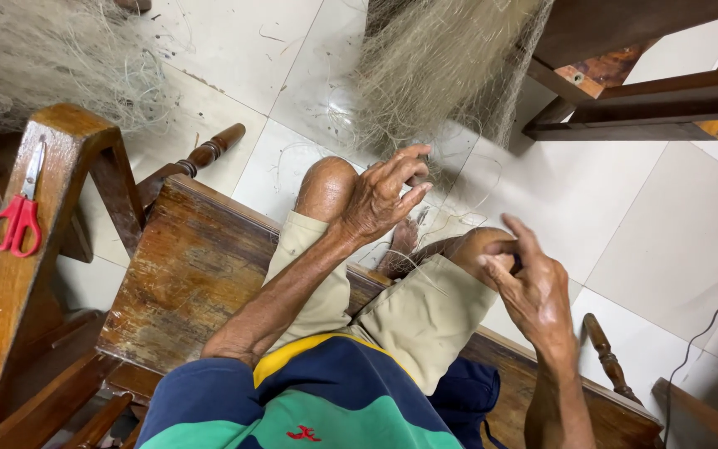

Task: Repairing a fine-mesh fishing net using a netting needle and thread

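My left hand [384,199] is raised just past my left knee, its grip narrow: thumb and fingertips pinch fine strands at the lower edge of the pale fishing net [442,66], and I cannot tell whether a small tool sits between them. My right hand [529,287] rests by my right knee, fingers curled in; something dark seems tucked under the thumb, too hidden to name, and thin lines run from there toward the left hand.

The net hangs ahead of me in a long bunch, its long axis running from the top of the view down toward my hands, the loose end pointing at my left hand. A second mass of net [51,58] lies far left, well apart.

I sit on a worn wooden bench [193,274] with turned spindles. Beside it on the left stands a wooden chair frame [51,216] with red-handled scissors [18,212] hanging on it, blades up. The floor [625,208] is large pale tiles strewn with stray threads; dark wooden furniture [641,91] stands at upper right.
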